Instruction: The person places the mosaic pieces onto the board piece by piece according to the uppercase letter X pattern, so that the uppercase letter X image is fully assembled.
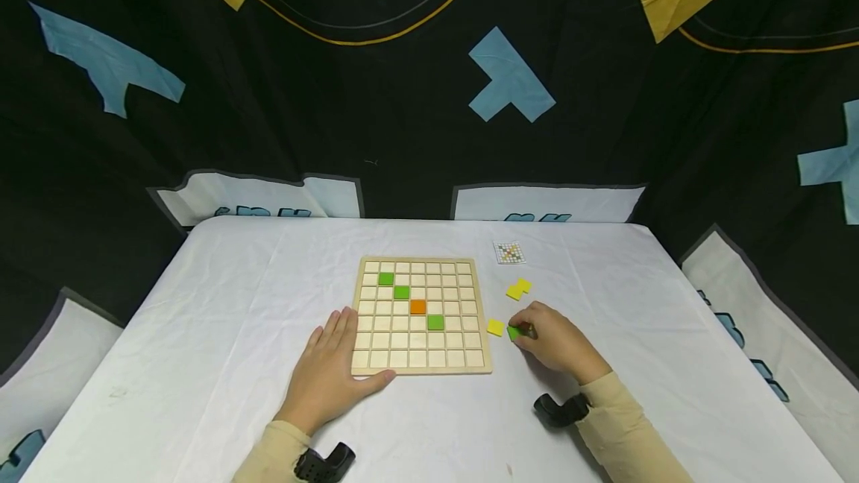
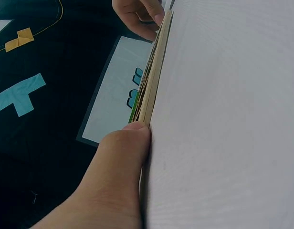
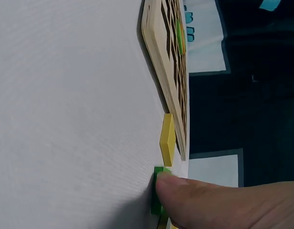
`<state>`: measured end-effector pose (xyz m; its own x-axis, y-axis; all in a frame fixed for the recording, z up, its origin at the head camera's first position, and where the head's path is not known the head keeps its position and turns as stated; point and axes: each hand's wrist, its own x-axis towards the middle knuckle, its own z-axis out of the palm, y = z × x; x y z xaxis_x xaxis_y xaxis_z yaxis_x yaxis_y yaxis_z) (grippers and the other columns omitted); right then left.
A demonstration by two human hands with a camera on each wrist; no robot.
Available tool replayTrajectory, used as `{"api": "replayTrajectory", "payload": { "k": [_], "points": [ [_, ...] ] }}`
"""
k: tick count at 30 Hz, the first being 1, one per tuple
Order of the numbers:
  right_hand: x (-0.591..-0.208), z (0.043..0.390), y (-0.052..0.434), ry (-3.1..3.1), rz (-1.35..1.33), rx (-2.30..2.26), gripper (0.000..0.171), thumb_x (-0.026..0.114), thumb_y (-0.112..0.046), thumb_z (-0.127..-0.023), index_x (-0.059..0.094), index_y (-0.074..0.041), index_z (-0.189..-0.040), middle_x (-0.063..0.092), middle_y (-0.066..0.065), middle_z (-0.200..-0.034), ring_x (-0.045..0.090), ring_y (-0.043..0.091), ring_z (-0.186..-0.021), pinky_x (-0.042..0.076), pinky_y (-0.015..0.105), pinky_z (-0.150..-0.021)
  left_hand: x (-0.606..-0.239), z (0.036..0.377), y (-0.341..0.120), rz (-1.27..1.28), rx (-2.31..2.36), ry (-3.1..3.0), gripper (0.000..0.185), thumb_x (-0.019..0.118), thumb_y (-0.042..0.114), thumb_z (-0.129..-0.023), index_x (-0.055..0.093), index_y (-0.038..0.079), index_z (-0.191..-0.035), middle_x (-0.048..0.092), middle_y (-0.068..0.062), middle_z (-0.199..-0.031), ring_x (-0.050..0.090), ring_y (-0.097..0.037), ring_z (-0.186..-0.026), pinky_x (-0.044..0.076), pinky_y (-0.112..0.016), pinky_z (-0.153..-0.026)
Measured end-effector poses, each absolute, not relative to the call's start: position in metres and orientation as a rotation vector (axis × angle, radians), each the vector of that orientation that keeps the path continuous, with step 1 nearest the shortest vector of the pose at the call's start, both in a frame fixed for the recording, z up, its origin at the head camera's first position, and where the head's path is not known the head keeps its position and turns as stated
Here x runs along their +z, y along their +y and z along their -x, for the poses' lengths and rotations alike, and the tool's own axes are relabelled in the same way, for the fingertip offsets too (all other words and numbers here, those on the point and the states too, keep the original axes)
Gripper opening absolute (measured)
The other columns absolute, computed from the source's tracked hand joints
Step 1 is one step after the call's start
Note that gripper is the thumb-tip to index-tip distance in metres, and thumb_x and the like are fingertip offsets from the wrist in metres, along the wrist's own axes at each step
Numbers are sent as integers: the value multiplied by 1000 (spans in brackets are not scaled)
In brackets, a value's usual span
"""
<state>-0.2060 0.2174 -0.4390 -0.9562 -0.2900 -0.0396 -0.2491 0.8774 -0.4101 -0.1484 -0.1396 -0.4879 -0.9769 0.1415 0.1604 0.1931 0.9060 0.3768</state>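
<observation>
A wooden grid board lies on the white table, with three green tiles and one orange tile set along a diagonal. My left hand lies flat against the board's near-left corner, its thumb along the board's edge. To the right of the board my right hand pinches a green tile that lies on the table; its fingertip presses on that tile. A yellow tile lies just left of it, seen on edge as the yellow tile in the right wrist view.
Two more yellow tiles lie farther back on the right. A small patterned card sits beyond them. The white tablecloth spreads wide on both sides; a dark printed backdrop rises behind.
</observation>
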Motion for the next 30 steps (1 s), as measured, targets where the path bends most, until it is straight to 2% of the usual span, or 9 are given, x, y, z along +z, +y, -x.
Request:
{"api": "replayTrajectory", "payload": {
  "k": [6, 16, 19, 25, 30],
  "points": [
    [-437, 206, 217, 2910, 392, -718, 20, 79, -12, -83, 61, -16, -89, 58, -5, -79, 50, 12, -73, 43, 28, -67, -488, 148, -140, 261, -596, -2937, 121, 57, 83, -75, 27, -3, -154, 26, -18, -163, 24, -37, -152, 20, -55, -123],
    [-438, 205, 184, 2870, 476, -970, 16, 78, -17, -85, 65, -20, -94, 65, -7, -85, 51, 10, -61, 45, 23, -58, -487, 147, -140, 265, -594, -2942, 121, 57, 83, -76, 27, -3, -154, 26, -18, -163, 24, -37, -152, 20, -55, -123],
    [-442, 203, 169, 2819, 558, -1034, 16, 78, -20, -86, 65, -21, -94, 64, -9, -82, 52, 8, -61, 45, 22, -60, -487, 147, -140, 263, -594, -2942, 121, 57, 83, -76, 27, -3, -154, 26, -18, -163, 24, -37, -152, 21, -55, -123],
    [-449, 202, 148, 2826, 658, -1019, 13, 77, -23, -87, 66, -22, -94, 64, -13, -81, 57, 3, -70, 48, 22, -68, -488, 148, -139, 258, -596, -2939, 121, 58, 83, -75, 27, -3, -154, 26, -18, -163, 24, -37, -152, 20, -55, -123],
    [-451, 202, 142, 2896, 672, -924, 10, 76, -26, -88, 68, -23, -94, 62, -15, -88, 56, 3, -77, 49, 22, -71, -488, 149, -139, 258, -600, -2938, 121, 57, 83, -75, 27, -3, -155, 26, -18, -163, 24, -37, -152, 20, -55, -123]
  ]
}}
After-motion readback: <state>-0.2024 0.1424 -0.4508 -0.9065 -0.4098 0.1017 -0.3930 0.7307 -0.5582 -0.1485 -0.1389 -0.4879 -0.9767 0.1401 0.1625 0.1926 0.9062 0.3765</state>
